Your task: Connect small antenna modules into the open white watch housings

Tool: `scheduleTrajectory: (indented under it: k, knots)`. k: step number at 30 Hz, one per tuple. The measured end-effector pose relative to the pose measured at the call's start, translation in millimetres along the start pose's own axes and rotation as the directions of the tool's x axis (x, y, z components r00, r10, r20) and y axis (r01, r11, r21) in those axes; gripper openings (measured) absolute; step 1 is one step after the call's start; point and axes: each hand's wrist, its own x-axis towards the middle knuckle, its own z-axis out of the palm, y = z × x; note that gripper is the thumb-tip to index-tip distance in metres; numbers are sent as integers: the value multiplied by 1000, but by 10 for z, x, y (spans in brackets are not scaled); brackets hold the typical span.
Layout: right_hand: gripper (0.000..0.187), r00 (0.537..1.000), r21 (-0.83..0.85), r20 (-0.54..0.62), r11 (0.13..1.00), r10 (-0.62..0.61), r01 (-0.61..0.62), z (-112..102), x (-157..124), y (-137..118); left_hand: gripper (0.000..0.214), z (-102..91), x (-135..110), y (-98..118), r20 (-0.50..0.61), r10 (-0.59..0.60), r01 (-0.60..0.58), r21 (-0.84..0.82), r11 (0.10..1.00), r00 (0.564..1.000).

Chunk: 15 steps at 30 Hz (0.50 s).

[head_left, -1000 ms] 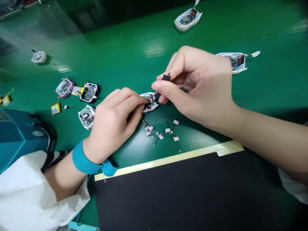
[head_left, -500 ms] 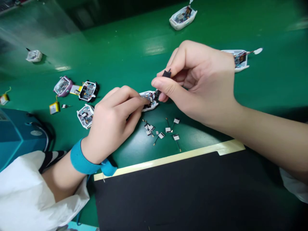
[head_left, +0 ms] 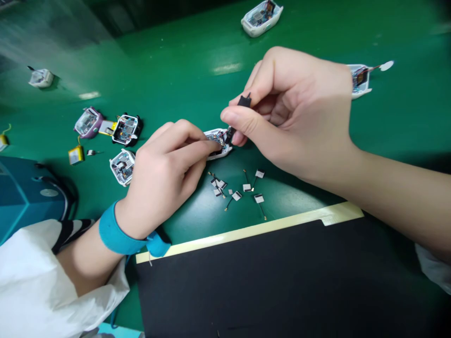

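Note:
A white smartwatch case (head_left: 217,136) with a bare circuit board and thin red wires lies on the green table. My left hand (head_left: 169,162) is closed at its left end, one fingertip pressed on the board; the thumb side is partly hidden. At the case's right end, my right hand (head_left: 282,112) pinches a small black piece (head_left: 244,101) between thumb and fingers. A thin prong sticks up from the piece, and a dark part shows below the thumb, by the case. Exactly what the piece is, I cannot make out.
Several small antenna leads (head_left: 237,196) lie in front. Open watch cases stand around: white (head_left: 261,19), black (head_left: 126,130), purple (head_left: 88,123) and another white one (head_left: 122,167). A yellow battery (head_left: 75,155) sits at left, near a teal box (head_left: 31,192). A black mat (head_left: 275,277) covers the front.
The view has shifted slightly. Both hands keep their hold, and the left fingertip sits a little farther right on the board.

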Motion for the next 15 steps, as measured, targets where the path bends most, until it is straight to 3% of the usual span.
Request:
scheduleTrajectory:
  k: [15]
  knots:
    - [26, 999, -23, -12, 999, -36, 36, -7, 20, 14, 21, 5, 4, 5, -16, -2, 2, 6, 1000, 1000]
